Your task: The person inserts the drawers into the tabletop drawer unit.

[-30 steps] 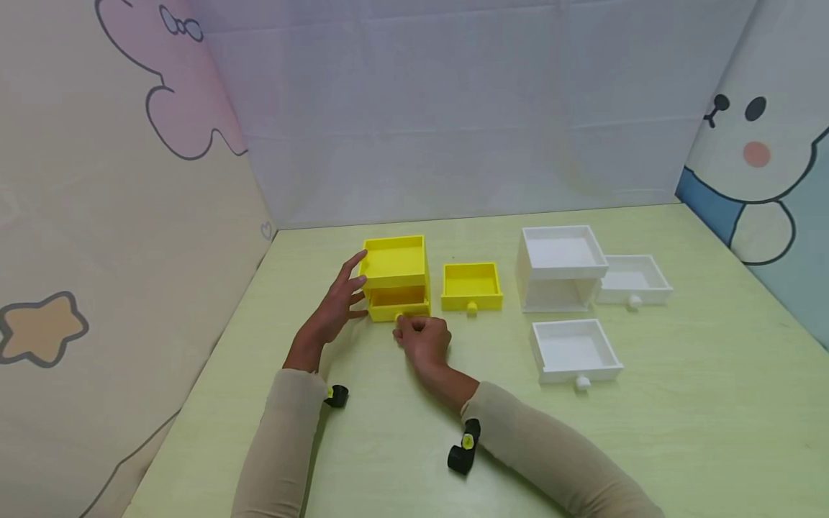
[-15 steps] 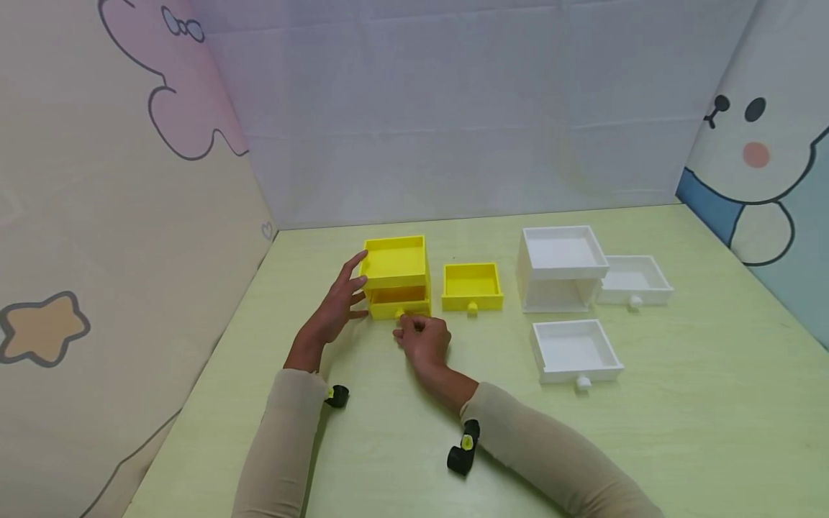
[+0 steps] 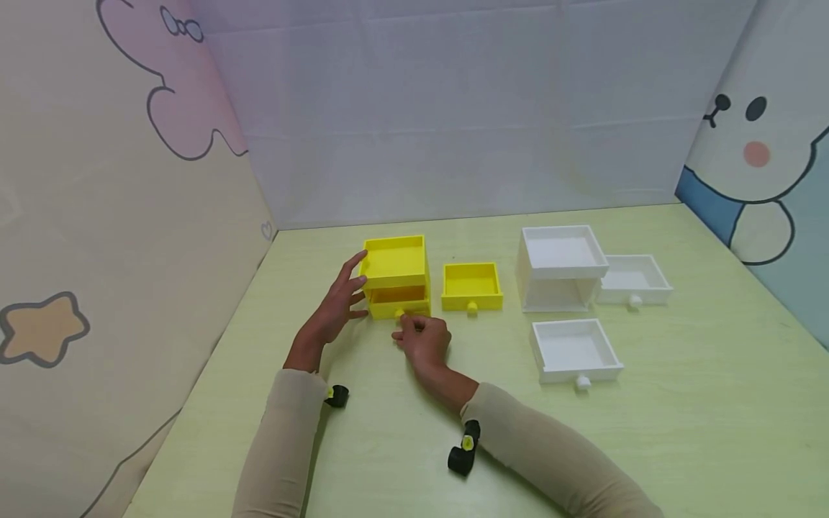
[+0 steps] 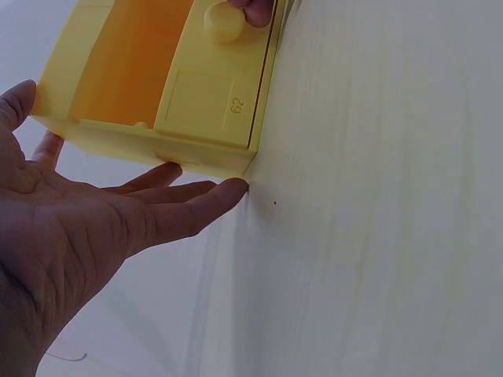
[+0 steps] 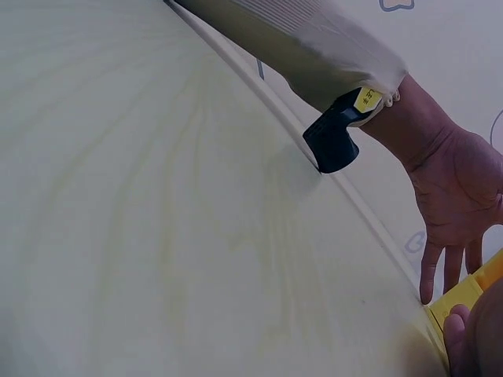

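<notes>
Nearest, in front of the yellow cabinet (image 3: 393,260), a black wrist camera (image 3: 463,457) sits by the right cuff. A white drawer (image 3: 560,375) lies nearer and well to the cabinet's right. The person's right hand (image 3: 426,342), fingers curled narrow, reaches the cabinet's front, its fingertips touching the knob (image 4: 222,23) of the lower yellow drawer (image 3: 382,312); whether they pinch it, one cannot tell. The left hand (image 3: 332,309) is spread wide, nearly straight fingers steadying the cabinet's left side.

The lower drawer is inside the cabinet's lower part, with an opening above it. Compared with a second ago, its front sits very slightly deeper and more of the knob shows, while the left hand keeps its place. That suggests this drawer is close to seated, the remaining push being small.

A second yellow drawer (image 3: 453,303) stands outside, just right of the cabinet. Farther right are a white cabinet (image 3: 566,273) and, beyond it, another white drawer (image 3: 615,296). A pale backdrop (image 3: 453,108) rises behind the yellow cabinet.
</notes>
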### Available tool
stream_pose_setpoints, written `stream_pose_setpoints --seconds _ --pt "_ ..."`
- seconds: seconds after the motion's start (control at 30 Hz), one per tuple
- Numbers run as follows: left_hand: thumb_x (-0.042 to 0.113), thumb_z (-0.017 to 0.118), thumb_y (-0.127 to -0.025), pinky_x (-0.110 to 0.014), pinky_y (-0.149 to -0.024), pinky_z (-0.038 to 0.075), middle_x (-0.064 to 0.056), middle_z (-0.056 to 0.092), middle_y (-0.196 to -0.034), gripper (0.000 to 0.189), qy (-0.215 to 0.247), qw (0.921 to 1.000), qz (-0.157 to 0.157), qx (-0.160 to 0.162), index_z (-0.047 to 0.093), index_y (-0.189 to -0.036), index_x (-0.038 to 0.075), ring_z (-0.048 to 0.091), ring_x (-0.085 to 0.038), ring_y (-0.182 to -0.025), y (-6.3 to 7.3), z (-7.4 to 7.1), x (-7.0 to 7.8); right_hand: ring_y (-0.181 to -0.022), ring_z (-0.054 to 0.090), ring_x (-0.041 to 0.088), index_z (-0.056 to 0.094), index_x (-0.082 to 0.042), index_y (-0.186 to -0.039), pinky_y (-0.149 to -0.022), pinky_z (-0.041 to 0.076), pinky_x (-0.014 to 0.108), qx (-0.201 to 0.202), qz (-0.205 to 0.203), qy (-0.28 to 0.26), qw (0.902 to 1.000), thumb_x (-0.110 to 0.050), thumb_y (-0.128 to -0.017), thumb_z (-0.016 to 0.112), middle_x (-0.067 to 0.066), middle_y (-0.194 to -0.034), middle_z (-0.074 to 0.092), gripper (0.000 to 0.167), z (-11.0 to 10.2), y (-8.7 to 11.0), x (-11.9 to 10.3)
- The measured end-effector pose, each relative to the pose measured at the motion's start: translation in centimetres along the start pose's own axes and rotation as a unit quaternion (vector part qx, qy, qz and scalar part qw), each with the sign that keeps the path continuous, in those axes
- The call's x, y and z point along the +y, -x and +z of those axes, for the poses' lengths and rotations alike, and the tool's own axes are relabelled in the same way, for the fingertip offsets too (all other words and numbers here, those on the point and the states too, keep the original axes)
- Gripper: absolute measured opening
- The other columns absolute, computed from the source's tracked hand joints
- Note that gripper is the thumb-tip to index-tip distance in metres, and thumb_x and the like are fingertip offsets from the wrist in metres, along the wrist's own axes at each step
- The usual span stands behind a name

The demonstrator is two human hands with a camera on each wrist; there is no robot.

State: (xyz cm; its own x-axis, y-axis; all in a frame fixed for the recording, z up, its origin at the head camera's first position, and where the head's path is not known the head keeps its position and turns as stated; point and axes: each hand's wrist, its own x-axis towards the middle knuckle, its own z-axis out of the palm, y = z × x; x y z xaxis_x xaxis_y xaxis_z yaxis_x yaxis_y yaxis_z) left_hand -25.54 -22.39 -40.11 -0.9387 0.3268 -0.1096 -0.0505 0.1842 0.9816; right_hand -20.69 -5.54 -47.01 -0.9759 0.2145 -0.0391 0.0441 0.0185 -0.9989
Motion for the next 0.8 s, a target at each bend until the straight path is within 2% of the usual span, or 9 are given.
stream_pose_setpoints --seconds 0.2,0.27,0.4,0.5,0.8 --pt "0.032 0.037 -0.108 -0.071 -0.106 0.028 -0.01 -0.002 -0.165 0.057 0.003 1.0 -0.003 0.002 0.012 -0.159 0.035 0.021 -0.054 -0.143 0.0 -0.1 -0.1 -0.061 0.072 0.021 0.074 0.005 -0.093 -0.059 0.058 0.029 0.003 0.009 0.012 0.9999 -0.014 -0.097 0.062 0.013 -0.074 0.073 0.022 -0.3 0.2 0.0" --pt "0.031 0.036 -0.108 -0.071 -0.106 0.028 -0.01 -0.002 -0.165 0.057 0.004 1.0 -0.003 0.0 0.012 -0.159 0.035 0.02 -0.054 -0.143 -0.2 -0.2 -0.3 -0.063 0.073 0.022 0.07 0.004 -0.095 -0.057 0.058 0.029 0.007 0.012 0.001 0.9999 -0.014 -0.097 0.061 0.015 -0.08 0.073 0.02 -0.4 0.3 0.0" --pt "0.035 0.036 -0.108 -0.071 -0.105 0.028 -0.008 -0.003 -0.165 0.057 0.007 1.0 0.0 0.0 0.011 -0.159 0.038 0.02 -0.053 -0.143 -1.1 -0.7 -1.7 -0.062 0.072 0.023 0.056 0.0 -0.104 -0.054 0.057 0.029 0.033 0.008 -0.024 0.9991 -0.013 -0.097 0.058 0.019 -0.092 0.07 0.015 -0.7 0.4 0.2" --pt "0.039 0.036 -0.107 -0.072 -0.105 0.029 -0.004 -0.003 -0.165 0.057 0.01 0.9999 0.006 0.0 0.011 -0.158 0.042 0.02 -0.053 -0.143 -1.7 -1.1 -2.7 -0.06 0.071 0.024 0.047 0.001 -0.112 -0.053 0.057 0.029 0.05 0.009 -0.04 0.9979 -0.013 -0.098 0.056 0.021 -0.097 0.068 0.022 -1.1 0.3 0.2" --pt "0.047 0.04 -0.104 -0.07 -0.104 0.031 -0.003 0.0 -0.165 0.056 -0.004 0.9999 0.007 0.013 0.017 -0.155 0.048 0.023 -0.051 -0.143 -1.9 -0.9 -3.0 -0.057 0.071 0.022 0.035 0.0 -0.12 -0.051 0.056 0.027 0.074 0.041 -0.044 0.9954 -0.015 -0.1 0.056 0.023 -0.102 0.068 0.033 -3.7 -0.9 0.2"
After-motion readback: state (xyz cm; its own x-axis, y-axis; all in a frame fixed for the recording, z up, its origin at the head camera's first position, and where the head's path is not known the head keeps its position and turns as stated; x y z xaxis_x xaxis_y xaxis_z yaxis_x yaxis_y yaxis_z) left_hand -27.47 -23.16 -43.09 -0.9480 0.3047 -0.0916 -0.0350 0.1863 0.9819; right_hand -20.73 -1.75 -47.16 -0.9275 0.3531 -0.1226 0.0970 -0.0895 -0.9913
